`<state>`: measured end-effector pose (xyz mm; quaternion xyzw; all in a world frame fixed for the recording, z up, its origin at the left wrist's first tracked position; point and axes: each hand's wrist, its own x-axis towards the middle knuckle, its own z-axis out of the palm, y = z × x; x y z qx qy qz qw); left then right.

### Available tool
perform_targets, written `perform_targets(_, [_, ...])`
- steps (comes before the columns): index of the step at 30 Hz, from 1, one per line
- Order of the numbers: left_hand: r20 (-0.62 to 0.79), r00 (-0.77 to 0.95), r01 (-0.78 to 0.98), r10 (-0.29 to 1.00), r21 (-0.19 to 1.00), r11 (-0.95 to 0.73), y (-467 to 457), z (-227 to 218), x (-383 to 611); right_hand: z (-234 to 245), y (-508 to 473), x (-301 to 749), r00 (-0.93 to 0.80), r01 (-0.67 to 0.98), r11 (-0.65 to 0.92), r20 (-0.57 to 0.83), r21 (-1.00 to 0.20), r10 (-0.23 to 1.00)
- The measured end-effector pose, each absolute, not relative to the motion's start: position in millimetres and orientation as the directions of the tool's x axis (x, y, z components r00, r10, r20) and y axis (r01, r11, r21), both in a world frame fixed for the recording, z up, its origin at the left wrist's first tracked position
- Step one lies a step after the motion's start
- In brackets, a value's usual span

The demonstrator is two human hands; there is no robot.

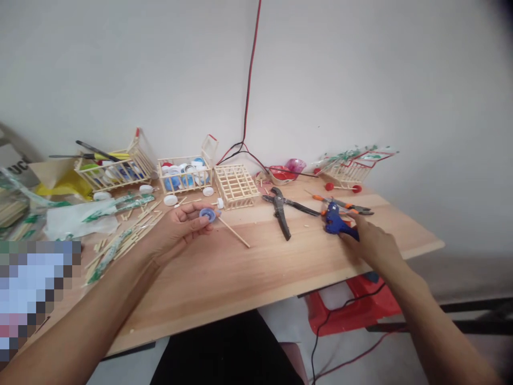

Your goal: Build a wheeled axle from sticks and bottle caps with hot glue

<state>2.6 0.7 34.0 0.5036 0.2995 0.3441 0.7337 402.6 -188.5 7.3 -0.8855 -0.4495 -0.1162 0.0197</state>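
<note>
My left hand (178, 224) is pinched on a small blue bottle cap (207, 214), held just above the wooden table (256, 267). A thin wooden stick (234, 232) lies on the table right of that cap. My right hand (371, 240) is closed around the handle of a blue glue gun (336, 220) near the table's right edge. Black pliers (282, 211) lie between the two hands. Orange-handled cutters (344, 204) rest just behind the glue gun.
Small stick-built carts stand along the back: one with tools (116, 168), one full of caps (186, 175), an empty one (235, 185), one with red wheels (347, 172). Loose sticks and plastic wrappers (116, 230) cover the left side. A red stool (352, 307) sits below the table edge.
</note>
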Motion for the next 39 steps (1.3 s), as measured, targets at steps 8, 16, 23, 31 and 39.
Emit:
perform_targets(8, [-0.097,0.589,-0.205,0.802,0.942,0.265,3,33,2,4,-189,398,0.501,0.865,-0.472,0.346,-0.172,0.793])
perform_targets(16, [-0.077,0.615,-0.186,0.785,0.953,0.239,0,33,2,19,-201,355,0.571,0.335,-0.088,0.128,-0.938,0.811])
perform_targets(23, [-0.024,0.611,-0.130,0.791,0.983,0.130,-3,32,6,33,-164,286,0.328,0.058,0.008,0.027,-0.998,0.944])
perform_targets(31, [0.031,0.596,-0.189,0.803,0.977,0.103,0,23,6,49,-112,243,0.067,0.354,0.102,0.134,-0.930,0.989])
perform_targets(39, [0.155,0.512,-0.206,0.845,0.977,-0.055,14,11,6,43,-82,228,-0.075,0.456,0.173,0.156,-0.873,0.985])
